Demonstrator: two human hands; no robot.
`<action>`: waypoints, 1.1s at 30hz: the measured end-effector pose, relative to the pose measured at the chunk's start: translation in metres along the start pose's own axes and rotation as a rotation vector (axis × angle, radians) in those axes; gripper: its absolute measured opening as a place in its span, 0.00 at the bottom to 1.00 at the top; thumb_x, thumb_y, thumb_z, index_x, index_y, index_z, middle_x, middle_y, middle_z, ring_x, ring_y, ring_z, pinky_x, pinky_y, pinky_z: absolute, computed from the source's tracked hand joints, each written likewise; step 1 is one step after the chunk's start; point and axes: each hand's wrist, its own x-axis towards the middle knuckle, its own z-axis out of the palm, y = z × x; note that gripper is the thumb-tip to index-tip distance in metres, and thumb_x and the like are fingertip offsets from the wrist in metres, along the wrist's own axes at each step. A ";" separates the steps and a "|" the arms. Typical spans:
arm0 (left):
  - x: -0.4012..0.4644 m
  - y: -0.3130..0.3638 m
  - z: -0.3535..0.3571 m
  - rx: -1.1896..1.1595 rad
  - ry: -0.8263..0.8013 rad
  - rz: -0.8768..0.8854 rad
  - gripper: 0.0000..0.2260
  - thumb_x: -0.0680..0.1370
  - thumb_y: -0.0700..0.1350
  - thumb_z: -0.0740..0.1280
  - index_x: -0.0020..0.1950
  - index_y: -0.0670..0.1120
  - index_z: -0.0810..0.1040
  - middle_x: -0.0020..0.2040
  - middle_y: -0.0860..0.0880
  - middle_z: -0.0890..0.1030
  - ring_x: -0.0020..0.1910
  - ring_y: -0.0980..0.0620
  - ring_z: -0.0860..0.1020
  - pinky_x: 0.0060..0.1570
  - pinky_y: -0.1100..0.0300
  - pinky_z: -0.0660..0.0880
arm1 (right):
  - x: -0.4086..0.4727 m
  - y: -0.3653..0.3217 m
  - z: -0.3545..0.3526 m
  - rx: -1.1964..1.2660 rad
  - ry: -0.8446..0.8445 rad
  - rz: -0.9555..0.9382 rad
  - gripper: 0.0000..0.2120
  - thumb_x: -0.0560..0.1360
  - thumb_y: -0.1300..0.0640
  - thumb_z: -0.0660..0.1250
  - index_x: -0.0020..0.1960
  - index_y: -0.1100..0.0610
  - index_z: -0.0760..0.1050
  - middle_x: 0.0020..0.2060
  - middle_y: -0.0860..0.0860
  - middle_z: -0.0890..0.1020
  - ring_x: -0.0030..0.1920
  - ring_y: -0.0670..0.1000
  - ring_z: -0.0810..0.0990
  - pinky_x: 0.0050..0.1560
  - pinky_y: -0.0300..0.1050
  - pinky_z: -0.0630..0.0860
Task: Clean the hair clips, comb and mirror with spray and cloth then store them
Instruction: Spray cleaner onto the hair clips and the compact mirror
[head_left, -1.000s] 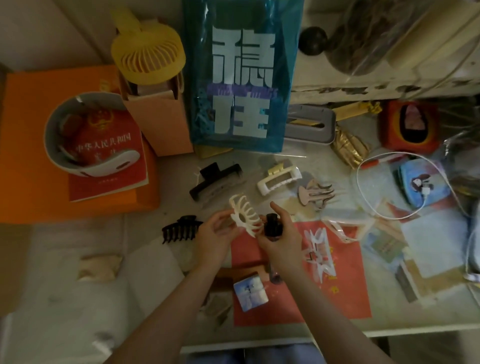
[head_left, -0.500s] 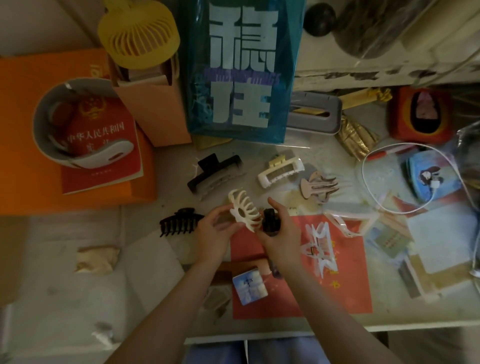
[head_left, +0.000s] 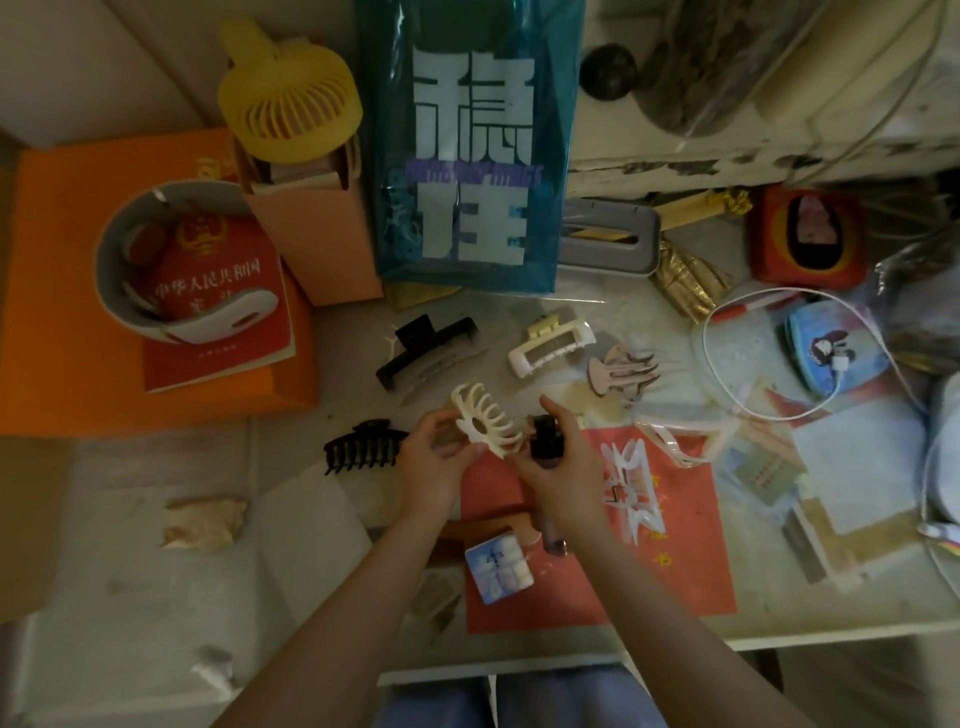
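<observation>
My left hand (head_left: 434, 467) pinches a cream claw clip (head_left: 484, 420) and holds it up over the table. My right hand (head_left: 558, 473) grips a small spray bottle (head_left: 545, 441) with a black nozzle pointed at that clip, the index finger raised above the cap. On the table lie a black claw clip (head_left: 363, 447), a long black clip (head_left: 428, 351), a cream rectangular clip (head_left: 550, 345), a pink-brown claw clip (head_left: 623, 369) and a clear star-shaped clip (head_left: 631, 486). A small square item with a blue-white picture (head_left: 498, 569) lies under my forearms.
A teal bag (head_left: 467, 145), a peach box holding a yellow fan (head_left: 291, 111) and an orange box (head_left: 62, 291) with a red book stand at the back. A white cable (head_left: 737, 410), a blue case and papers crowd the right side. A crumpled tissue (head_left: 202, 522) lies left.
Both hands stay together at the centre, the clip and spray bottle held the same way. Only the camera view shifts slightly.
</observation>
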 end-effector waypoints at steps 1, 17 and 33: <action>-0.001 0.000 -0.001 0.001 0.002 -0.004 0.18 0.68 0.34 0.75 0.55 0.46 0.77 0.52 0.53 0.78 0.42 0.62 0.77 0.41 0.67 0.74 | -0.003 -0.003 -0.003 0.006 0.008 -0.011 0.31 0.69 0.60 0.75 0.68 0.51 0.68 0.50 0.41 0.79 0.49 0.29 0.76 0.47 0.23 0.70; -0.035 0.003 0.005 0.548 -0.128 0.369 0.40 0.66 0.50 0.77 0.73 0.43 0.65 0.72 0.42 0.68 0.71 0.44 0.67 0.70 0.49 0.63 | -0.042 -0.014 -0.125 0.216 0.238 -0.091 0.21 0.76 0.62 0.68 0.64 0.46 0.69 0.51 0.43 0.76 0.49 0.35 0.77 0.49 0.34 0.74; -0.052 -0.010 0.037 1.113 -0.216 0.593 0.39 0.69 0.53 0.76 0.75 0.47 0.63 0.77 0.40 0.56 0.76 0.39 0.56 0.72 0.42 0.56 | -0.052 0.036 -0.185 0.077 0.346 -0.074 0.23 0.66 0.67 0.76 0.57 0.51 0.78 0.51 0.41 0.80 0.55 0.42 0.78 0.57 0.33 0.73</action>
